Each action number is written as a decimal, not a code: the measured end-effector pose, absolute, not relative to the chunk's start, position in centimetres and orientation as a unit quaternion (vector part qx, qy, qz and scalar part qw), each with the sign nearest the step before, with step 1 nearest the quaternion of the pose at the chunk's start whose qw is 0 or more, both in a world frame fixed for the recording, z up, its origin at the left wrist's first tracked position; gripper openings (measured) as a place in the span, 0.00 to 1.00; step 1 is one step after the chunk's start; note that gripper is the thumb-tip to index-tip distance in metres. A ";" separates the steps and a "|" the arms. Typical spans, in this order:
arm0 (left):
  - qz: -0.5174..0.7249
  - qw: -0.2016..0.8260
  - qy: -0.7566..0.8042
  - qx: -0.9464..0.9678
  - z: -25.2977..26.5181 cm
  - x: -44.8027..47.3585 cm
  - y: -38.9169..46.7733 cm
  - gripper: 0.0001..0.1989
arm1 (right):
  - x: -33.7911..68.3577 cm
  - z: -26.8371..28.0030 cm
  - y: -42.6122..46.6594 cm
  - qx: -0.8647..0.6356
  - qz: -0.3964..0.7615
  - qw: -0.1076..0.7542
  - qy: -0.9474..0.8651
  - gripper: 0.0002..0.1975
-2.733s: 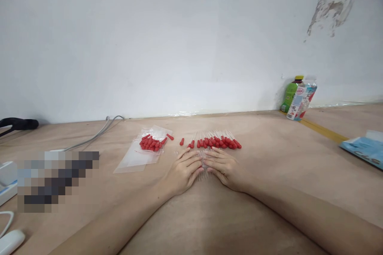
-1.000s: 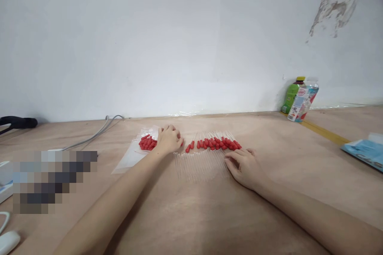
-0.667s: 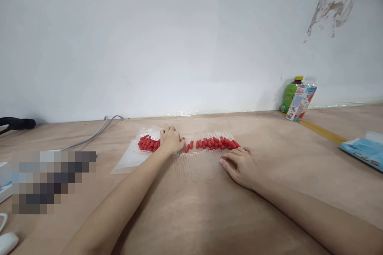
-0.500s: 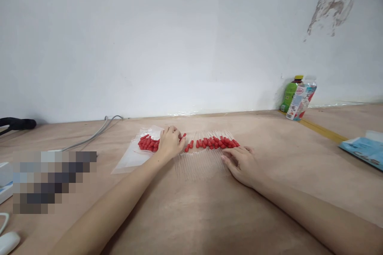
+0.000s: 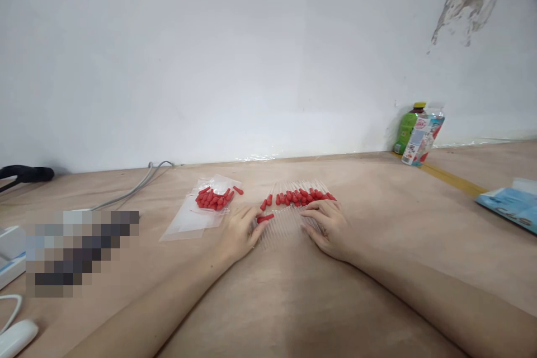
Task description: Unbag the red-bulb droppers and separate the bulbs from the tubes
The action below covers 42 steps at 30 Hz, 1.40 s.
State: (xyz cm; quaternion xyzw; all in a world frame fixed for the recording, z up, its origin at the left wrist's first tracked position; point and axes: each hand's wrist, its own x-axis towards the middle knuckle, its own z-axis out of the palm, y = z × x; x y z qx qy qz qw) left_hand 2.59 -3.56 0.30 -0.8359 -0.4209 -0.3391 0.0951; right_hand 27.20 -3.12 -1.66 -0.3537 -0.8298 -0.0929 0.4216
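Note:
My left hand (image 5: pixel 242 230) pinches a red rubber dropper bulb (image 5: pixel 265 218) between thumb and fingers, over the left end of a row of thin clear glass tubes (image 5: pixel 283 227). My right hand (image 5: pixel 329 228) rests at the right end of that row, thumb and fingertips apart at the tubes; I see nothing held in it. Behind the tubes lie several droppers with red bulbs (image 5: pixel 302 197) fitted, their clear tubes pointing to the wall. More loose red bulbs (image 5: pixel 213 199) are heaped on a clear plastic bag (image 5: pixel 180 226) left of my left hand.
A green bottle (image 5: pixel 406 128) and a clear labelled bottle (image 5: pixel 422 140) stand by the wall at the right. A blue packet (image 5: pixel 509 207) lies at the right edge. Grey cable (image 5: pixel 140 184), a black handle-like object (image 5: pixel 31 173) and a white mouse-like object (image 5: pixel 19 338) are at the left.
My left hand has moved from beside the bulb heap toward me and right, bringing a red bulb to the tubes. My right hand has shifted slightly left.

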 end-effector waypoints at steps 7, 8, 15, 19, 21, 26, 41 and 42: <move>-0.198 0.208 -0.622 -0.728 3.4 -0.4 0.5 0.09 | 27.4 -1.8 -2.8 -0.374 -0.079 0.425 -0.821 0.07; -0.177 0.216 -0.632 -0.723 3.6 -0.7 1.0 0.09 | 27.4 -1.8 -2.8 -0.375 -0.080 0.424 -0.821 0.07; -0.161 0.222 -0.630 -0.727 3.1 -0.7 2.7 0.11 | 27.3 -1.8 -2.9 -0.384 -0.085 0.419 -0.818 0.07; -0.162 0.192 -0.603 -0.757 3.1 1.3 2.4 0.13 | 27.3 -1.8 -2.9 -0.395 -0.081 0.420 -0.813 0.07; -0.155 0.167 -0.589 -0.776 3.1 2.5 2.3 0.15 | 27.4 -1.7 -2.9 -0.400 -0.079 0.420 -0.811 0.07; -0.132 0.096 -0.597 -0.785 2.7 4.0 3.1 0.18 | 27.4 -1.6 -3.1 -0.405 -0.075 0.416 -0.811 0.06; -0.154 0.026 -0.622 -0.767 3.3 3.8 2.7 0.16 | 27.5 -1.9 -2.8 -0.407 -0.076 0.413 -0.812 0.06; -0.161 0.026 -0.627 -0.761 3.3 3.6 2.8 0.14 | 27.5 -1.9 -2.8 -0.405 -0.077 0.415 -0.811 0.06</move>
